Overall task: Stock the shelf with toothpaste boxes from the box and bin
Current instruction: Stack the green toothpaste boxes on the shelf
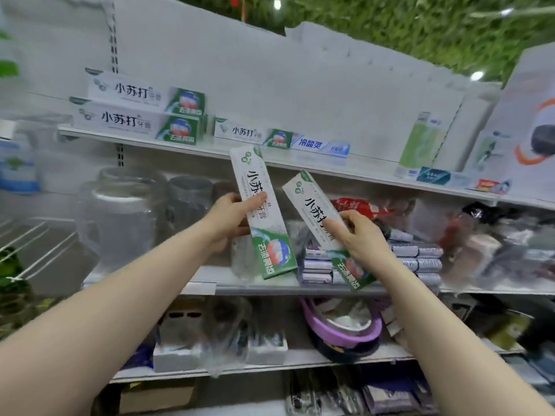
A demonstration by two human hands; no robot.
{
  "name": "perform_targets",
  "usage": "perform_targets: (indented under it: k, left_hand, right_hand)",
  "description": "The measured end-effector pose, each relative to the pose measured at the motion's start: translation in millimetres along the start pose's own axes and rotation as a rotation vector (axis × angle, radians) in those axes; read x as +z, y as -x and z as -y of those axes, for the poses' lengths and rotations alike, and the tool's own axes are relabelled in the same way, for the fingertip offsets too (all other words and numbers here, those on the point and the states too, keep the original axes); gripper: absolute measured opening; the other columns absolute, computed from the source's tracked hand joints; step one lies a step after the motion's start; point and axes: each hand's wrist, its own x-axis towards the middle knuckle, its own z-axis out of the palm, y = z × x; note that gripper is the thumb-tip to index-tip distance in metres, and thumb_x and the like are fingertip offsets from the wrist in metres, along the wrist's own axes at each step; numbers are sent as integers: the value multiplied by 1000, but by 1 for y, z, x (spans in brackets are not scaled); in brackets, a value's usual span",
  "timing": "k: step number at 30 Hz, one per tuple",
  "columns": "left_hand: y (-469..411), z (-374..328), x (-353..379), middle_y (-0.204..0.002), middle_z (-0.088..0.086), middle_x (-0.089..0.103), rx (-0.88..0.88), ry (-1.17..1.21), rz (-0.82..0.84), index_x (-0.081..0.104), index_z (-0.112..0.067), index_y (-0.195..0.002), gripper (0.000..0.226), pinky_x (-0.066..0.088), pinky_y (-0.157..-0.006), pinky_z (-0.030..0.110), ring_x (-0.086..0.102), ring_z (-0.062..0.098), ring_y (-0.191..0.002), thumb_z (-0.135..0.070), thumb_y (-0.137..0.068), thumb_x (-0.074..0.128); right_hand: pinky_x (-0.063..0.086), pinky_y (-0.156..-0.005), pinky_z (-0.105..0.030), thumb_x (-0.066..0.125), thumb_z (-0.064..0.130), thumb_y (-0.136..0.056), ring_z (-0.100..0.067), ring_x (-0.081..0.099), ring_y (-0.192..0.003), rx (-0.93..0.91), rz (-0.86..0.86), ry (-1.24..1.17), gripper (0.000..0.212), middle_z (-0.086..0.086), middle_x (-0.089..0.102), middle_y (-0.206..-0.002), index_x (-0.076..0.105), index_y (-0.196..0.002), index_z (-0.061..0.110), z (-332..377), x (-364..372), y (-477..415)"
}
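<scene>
My left hand (229, 219) grips a white-and-green toothpaste box (261, 214), held nearly upright below the top shelf (300, 162). My right hand (359, 235) grips a second matching toothpaste box (312, 202), tilted with its top end leaning left. On the top shelf two of the same boxes are stacked at the left (141, 112), a third (252, 135) lies to their right, and a blue-and-white toothpaste box (321, 147) lies beside it.
A tall pale green box (420, 145) stands at the right of the top shelf, with small flat packs (435, 175) beside it. The shelf below holds clear jars (120, 214), stacked purple-white packs (420, 259) and bagged goods. A purple basin (339, 331) sits lower down.
</scene>
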Motion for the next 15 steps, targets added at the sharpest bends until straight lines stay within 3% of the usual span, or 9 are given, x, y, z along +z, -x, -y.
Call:
perform_targets:
  k: [4, 8, 12, 15]
  left_hand:
    - [-15, -16, 17, -105, 10, 73, 43, 72, -82, 54, -3, -124, 47, 58, -63, 27, 72, 19, -86, -29, -88, 69]
    - [-31, -29, 20, -101, 9, 74, 84, 81, -137, 56, -3, -121, 45, 57, -59, 25, 73, 18, -81, -29, -88, 69]
    - [-53, -41, 16, -91, 4, 75, 128, 73, -170, 62, -9, -105, 24, 57, -61, 26, 73, 15, -76, -27, -90, 66]
    - [-69, -51, 12, -87, 3, 75, 152, 69, -193, 61, -11, -96, 20, 60, -61, 28, 72, 16, -72, -28, -89, 67]
  right_hand:
    - [40, -49, -10, 60, 50, -91, 1, 62, -74, -85, 54, 17, 41, 7, 67, -97, 62, -118, 20, -2, -29, -29]
    - [41, -47, -10, 64, 49, -89, -1, 63, -69, -158, 71, -1, 37, 11, 68, -86, 67, -112, 20, 10, -44, -66]
    - [55, -63, -30, 70, 46, -86, -16, 67, -74, -245, 40, 33, 35, -1, 71, -91, 71, -107, 18, 30, -45, -111]
    - [59, -60, -45, 71, 41, -86, -27, 69, -68, -280, 61, 14, 31, -12, 68, -87, 69, -98, 13, 43, -40, -145]
